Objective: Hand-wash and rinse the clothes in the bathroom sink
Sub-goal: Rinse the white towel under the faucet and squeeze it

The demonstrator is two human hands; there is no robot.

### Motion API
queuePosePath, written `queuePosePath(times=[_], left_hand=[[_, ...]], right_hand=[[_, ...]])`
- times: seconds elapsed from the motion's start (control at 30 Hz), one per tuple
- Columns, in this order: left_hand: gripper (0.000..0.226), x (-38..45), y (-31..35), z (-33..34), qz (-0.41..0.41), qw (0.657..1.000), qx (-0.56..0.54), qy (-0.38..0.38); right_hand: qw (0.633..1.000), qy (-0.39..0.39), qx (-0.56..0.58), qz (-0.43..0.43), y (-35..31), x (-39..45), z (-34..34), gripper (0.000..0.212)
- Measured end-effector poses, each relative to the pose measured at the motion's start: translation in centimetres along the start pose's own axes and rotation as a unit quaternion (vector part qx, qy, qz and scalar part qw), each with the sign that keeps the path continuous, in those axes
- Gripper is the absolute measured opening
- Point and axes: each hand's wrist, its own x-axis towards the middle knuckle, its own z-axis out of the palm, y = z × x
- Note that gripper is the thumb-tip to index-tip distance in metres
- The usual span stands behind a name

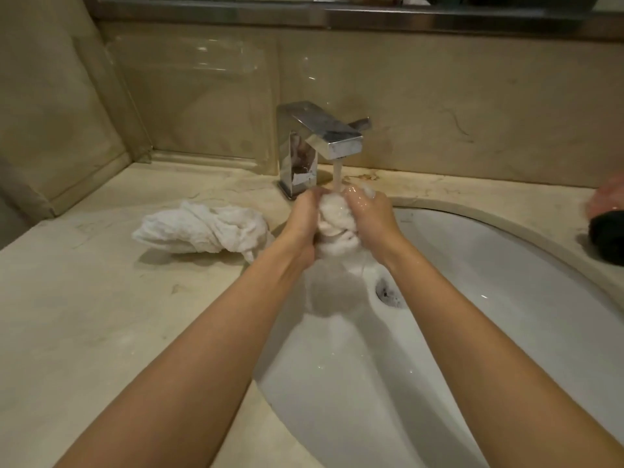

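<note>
Here, from the head view, both hands are clamped on a wet white cloth [336, 219] bunched between them: the left hand [305, 217] on one side, the right hand [369, 212] on the other. They hold it over the sink [472, 282], under water running from the tap [317, 140]. A second cloth [202, 231] lies crumpled on the worktop [84, 315], left of the sink.

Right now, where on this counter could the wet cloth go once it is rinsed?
Bare patch: beige stone counter nearest the camera, left of the white sink, below the crumpled white cloth. Crowded: by the chrome faucet, where the left hand and right hand grip the wet white cloth.
</note>
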Motion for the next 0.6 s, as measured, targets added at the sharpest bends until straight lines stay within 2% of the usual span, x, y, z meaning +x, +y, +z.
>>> queuePosePath(times=[0.07, 0.17, 0.3, 0.37, 0.4, 0.43, 0.47, 0.53, 0.57, 0.6], left_hand=[[0.036, 0.0, 0.0, 0.1, 0.039, 0.999, 0.029, 0.012], [0.031, -0.5, 0.1, 0.4, 0.109, 0.991, 0.044, 0.057], [0.027, -1.2, 0.3, 0.5, 0.175, 0.982, -0.025, 0.072], [0.035, -1.3, 0.1, 0.4, 0.218, 0.973, -0.037, 0.069], [0.038, -1.4, 0.1, 0.3, 0.235, 0.969, -0.033, 0.063], [0.042, -1.4, 0.1, 0.2, 0.247, 0.967, -0.025, 0.050], [0.047, -1.4, 0.1, 0.1, 0.249, 0.968, -0.014, 0.036], [0.053, -1.6, 0.1, 0.2, 0.243, 0.970, 0.013, 0.001], [0.054, -1.6, -0.1, 0.3, 0.235, 0.971, 0.037, -0.005], [0.056, -1.9, -0.2, 0.5, 0.220, 0.974, 0.056, -0.006]], right_hand=[[0.999, -0.002, 0.015, 0.034, 0.1, -0.3, -0.2, 0.024], [0.991, -0.073, 0.081, 0.072, 0.1, -0.2, -0.9, 0.032], [0.949, -0.216, 0.144, 0.178, -0.5, -0.5, -2.7, 0.073], [0.926, -0.244, 0.150, 0.246, -0.2, -0.8, -3.5, 0.096], [0.922, -0.236, 0.153, 0.267, -0.2, -1.0, -3.7, 0.098], [0.924, -0.213, 0.165, 0.273, -0.2, -1.0, -3.8, 0.091], [0.930, -0.177, 0.182, 0.267, -0.3, -1.0, -3.8, 0.075], [0.939, -0.095, 0.228, 0.240, -0.5, -1.1, -3.4, 0.032], [0.941, -0.056, 0.244, 0.228, -0.5, -0.9, -3.2, 0.022], [0.943, -0.019, 0.257, 0.211, -0.6, -0.8, -3.0, 0.020]])
